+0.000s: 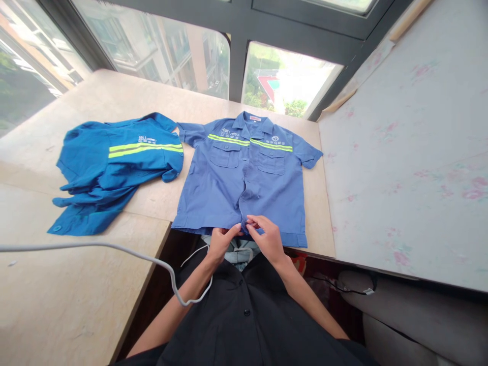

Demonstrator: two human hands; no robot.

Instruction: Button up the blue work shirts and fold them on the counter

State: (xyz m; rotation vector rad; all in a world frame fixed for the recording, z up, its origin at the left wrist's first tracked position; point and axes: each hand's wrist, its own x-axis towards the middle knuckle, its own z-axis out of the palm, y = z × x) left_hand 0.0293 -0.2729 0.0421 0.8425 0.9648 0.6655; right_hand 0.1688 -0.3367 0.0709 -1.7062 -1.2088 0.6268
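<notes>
A blue short-sleeved work shirt with yellow reflective stripes lies flat, front up, on the stone sill, collar toward the window. My left hand and my right hand meet at the bottom of its front placket. Both pinch the hem there with fingers closed on the fabric. A second, darker blue garment with the same stripes lies crumpled to the left, away from both hands.
A beige stone sill wraps around to the left and back under large windows. A pale floral wall rises at right. A white cable crosses the left sill and hangs over my dark shirt.
</notes>
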